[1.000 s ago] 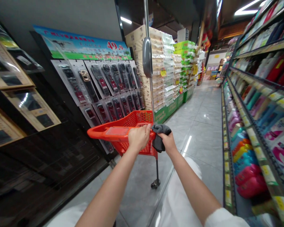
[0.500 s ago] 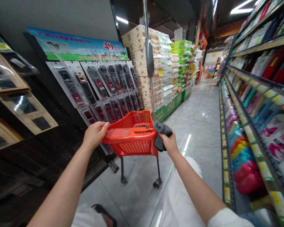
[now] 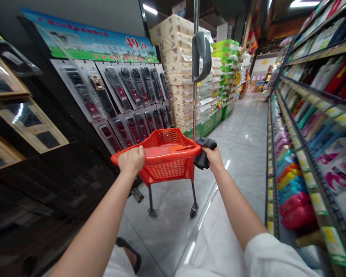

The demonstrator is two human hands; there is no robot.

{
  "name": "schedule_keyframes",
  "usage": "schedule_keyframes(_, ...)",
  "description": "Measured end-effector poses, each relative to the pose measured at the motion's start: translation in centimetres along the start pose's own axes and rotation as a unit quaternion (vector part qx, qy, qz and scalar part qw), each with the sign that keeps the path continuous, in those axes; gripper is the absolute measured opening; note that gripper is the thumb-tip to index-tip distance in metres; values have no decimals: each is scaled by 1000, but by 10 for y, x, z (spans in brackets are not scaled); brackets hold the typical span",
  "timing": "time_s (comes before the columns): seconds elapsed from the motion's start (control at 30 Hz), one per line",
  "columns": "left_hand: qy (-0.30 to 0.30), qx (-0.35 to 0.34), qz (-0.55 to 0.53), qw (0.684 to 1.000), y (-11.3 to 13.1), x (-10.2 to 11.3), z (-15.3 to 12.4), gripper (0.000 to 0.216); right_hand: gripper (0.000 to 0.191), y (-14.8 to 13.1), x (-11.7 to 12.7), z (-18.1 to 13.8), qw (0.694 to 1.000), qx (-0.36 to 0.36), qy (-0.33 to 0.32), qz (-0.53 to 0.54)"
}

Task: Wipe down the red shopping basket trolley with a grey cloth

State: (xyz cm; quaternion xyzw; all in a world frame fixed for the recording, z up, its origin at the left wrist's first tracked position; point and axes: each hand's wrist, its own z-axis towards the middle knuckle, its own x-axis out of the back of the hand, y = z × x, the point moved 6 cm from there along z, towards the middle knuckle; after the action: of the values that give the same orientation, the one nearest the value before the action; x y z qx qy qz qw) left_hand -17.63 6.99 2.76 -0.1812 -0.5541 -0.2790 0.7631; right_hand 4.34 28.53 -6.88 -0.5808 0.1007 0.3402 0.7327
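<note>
A small red shopping cart [image 3: 164, 161] stands on the grey tiled floor in front of me. My left hand [image 3: 131, 159] is closed round the left part of its red handle bar. My right hand [image 3: 213, 157] is at the bar's right end, closed on a dark grey cloth [image 3: 204, 152] that hangs against the cart. A metal pole with a grey holder [image 3: 200, 55] rises from the cart's right side.
On the left, a black wall display [image 3: 127, 92] of packaged items hangs under a blue and green sign. Stacked cartons and packs [image 3: 187, 73] stand behind the cart. Shelves of coloured bottles and pouches [image 3: 302, 154] line the right. The aisle floor [image 3: 245, 142] runs ahead.
My left hand slid from the middle of the handle out to its left part and gripped it. The cart turned straighter and sits a little farther from me.
</note>
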Motion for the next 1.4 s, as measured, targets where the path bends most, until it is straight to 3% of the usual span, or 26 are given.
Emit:
schedule_keyframes(0.17, 19, -20, 1, 1000, 10, -3, -2, 68, 30, -11, 3, 4, 1000, -4, 21, 14)
schedule_keyframes(0.37, 22, -38, -1, 999, 25, -2, -11, 70, 28, -8, -3, 2, 994, 66, 85, -36)
schedule_keyframes(0.5, 35, -45, -5, 998, 28, -1, -11, 68, 32, -12, -13, -6, 981, 131, 43, -137)
schedule_keyframes(0.7, 35, -41, 3, 999, 29, -2, -11, 67, 26, -10, -1, 22, 970, 155, 104, -152)
schedule_keyframes(0.8, 45, -29, 1, 999, 33, -3, -13, 69, 19, -13, -10, 0, 941, 214, 127, -229)
schedule_keyframes(0.87, 47, -25, 4, 999, 34, -2, -14, 70, 20, -16, -20, -23, 923, 251, 108, -272)
schedule_keyframes(1.0, -13, -81, 9, 997, 29, 0, -10, 70, 21, -20, -21, -34, 917, 273, 49, -287)
schedule_keyframes(1.1, -76, -181, -1, 981, 17, 0, -6, 65, 19, -20, 0, -11, 927, 247, 103, -263)
schedule_keyframes(1.2, -80, -151, -15, 985, -7, -3, 2, 68, 22, -16, 10, 2, 929, 231, 147, -250)
schedule_keyframes(1.3, -53, -135, -52, 988, -14, -7, 4, 67, 21, -12, -7, -17, 920, 258, 155, -251)
schedule_keyframes(1.4, -48, -151, -65, 985, -5, -11, 0, 70, 25, -3, -43, -50, 920, 265, 135, -254)
